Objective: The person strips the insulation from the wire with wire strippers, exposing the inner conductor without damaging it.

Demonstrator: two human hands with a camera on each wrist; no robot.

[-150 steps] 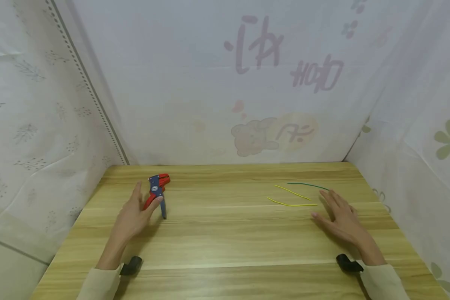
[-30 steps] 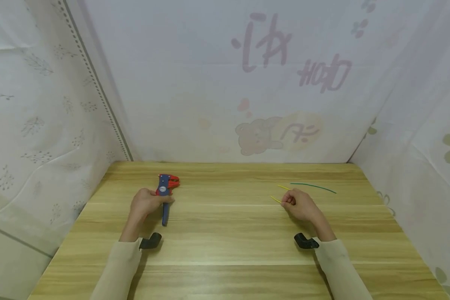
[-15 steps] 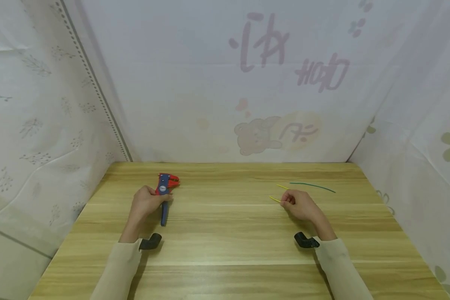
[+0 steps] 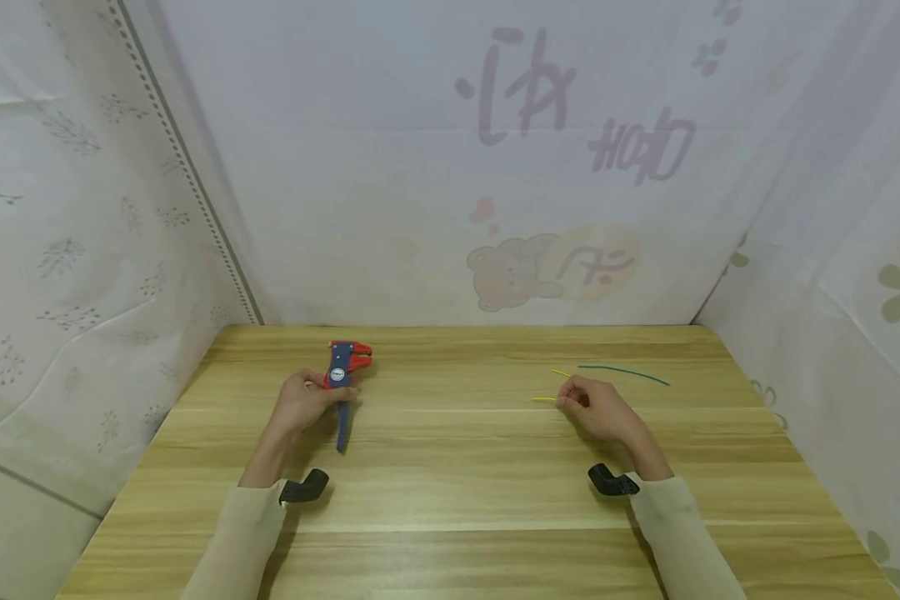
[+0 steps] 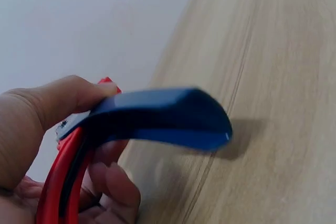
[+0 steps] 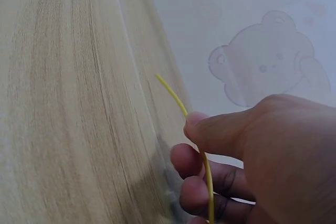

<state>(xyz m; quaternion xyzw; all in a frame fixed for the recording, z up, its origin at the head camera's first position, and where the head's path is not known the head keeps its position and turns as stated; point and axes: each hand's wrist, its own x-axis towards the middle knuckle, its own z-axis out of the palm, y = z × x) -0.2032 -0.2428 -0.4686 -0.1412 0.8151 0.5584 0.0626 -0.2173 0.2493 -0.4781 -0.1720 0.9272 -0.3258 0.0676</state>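
My left hand (image 4: 305, 404) grips a wire stripper (image 4: 338, 373) with a blue body, red jaws and a red handle. Its blue handle (image 5: 173, 114) sticks out past the thumb in the left wrist view, while the fingers curl about the red one. On the right side, my right hand (image 4: 598, 408) pinches a yellow wire (image 6: 172, 92) between thumb and index finger, one end pointing left. Behind that hand lies a second yellow wire (image 4: 561, 372), mostly hidden by the fingers. A green wire (image 4: 624, 372) lies on the wooden table just beyond.
The wood-grain table (image 4: 450, 483) ends at a printed cloth (image 4: 390, 192) hanging along the back, and cloth also hangs at both sides. A black wrist camera (image 4: 305, 486) is worn on the left wrist, and another black camera (image 4: 611, 480) on the right.
Since five seconds ago, the left hand has taken hold of the wire stripper and the right hand a yellow wire. Over the last half second the stripper has shifted slightly right; the wire's end has turned leftward.
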